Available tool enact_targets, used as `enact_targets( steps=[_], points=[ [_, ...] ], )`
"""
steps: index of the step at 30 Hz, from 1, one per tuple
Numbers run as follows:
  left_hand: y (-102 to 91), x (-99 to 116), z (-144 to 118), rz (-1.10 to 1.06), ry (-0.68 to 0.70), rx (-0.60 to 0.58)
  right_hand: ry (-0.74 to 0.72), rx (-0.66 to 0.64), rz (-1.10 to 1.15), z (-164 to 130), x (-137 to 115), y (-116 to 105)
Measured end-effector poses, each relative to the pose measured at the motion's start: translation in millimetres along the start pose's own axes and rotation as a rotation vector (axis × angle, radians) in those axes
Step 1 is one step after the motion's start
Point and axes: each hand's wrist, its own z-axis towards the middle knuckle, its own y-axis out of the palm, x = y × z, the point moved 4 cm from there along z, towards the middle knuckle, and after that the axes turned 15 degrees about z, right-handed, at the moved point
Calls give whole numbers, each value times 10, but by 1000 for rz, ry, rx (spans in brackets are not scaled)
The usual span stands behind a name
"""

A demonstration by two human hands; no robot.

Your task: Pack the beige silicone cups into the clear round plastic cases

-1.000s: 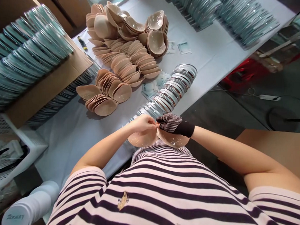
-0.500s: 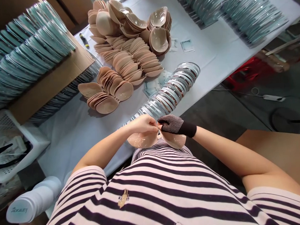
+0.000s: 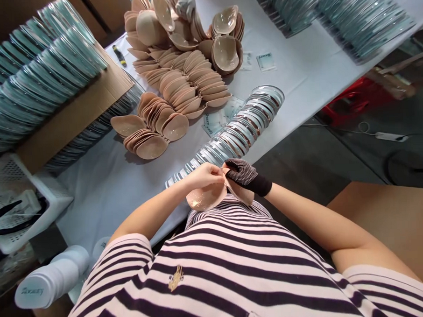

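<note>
The left hand (image 3: 202, 174), bare, and the right hand (image 3: 243, 172), in a black dotted glove, met just off the counter's (image 3: 299, 75) near edge, close to the person's striped shirt (image 3: 216, 261). Between them they held a pair of beige cups: the left cup (image 3: 204, 198) hung below the left hand with its glossy inner face up, and the right cup (image 3: 241, 194) hung tilted below the gloved hand. The fingers (image 3: 215, 173) of both hands were pinched together where the two cups joined, each hand grasping its own cup at that inner edge.

Just beyond the hands, a long row of clear trays (image 3: 236, 131) lay on its side, running from the near edge toward the middle of the counter. Left of it lay fanned beige cups (image 3: 154, 128), with a larger heap (image 3: 190, 70) behind them toward the far edge. A co-worker's light-gloved hand (image 3: 186, 3) reached into that heap at the top of the view. Small printed cards (image 3: 213, 121) lay between the cups and the tray row, and another (image 3: 265, 61) lay farther back. Teal packs stood in rows on a cardboard box (image 3: 73, 118) at the left edge and along the far right corner (image 3: 352, 17). A white basket (image 3: 20, 204) sat off the left end.
</note>
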Motion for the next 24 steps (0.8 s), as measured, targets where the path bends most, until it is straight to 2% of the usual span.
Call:
enact_targets(
  steps=[2,5,7,10,12,15,20,24],
  points=[
    [-42,-8,10,-22,31,11,6,44,-31,30,5,-109],
    [-63,49,22,1,127,-107,1,-14,-161,108,-18,-284],
    [-56,113,30,73,189,-154,20,-170,-186,155,-40,-338],
    [-43,193,48,175,244,-126,107,-508,-89,147,-79,-296],
    [-38,227,47,206,255,-112,155,-626,-26,112,-120,-257],
    [-66,286,11,163,284,-102,143,-615,50,77,-216,-235],
    [-30,384,-55,-161,394,-210,51,-653,250,0,-383,-190],
    [133,187,36,-395,279,-197,94,-604,265,-32,-337,-248]
  ],
)
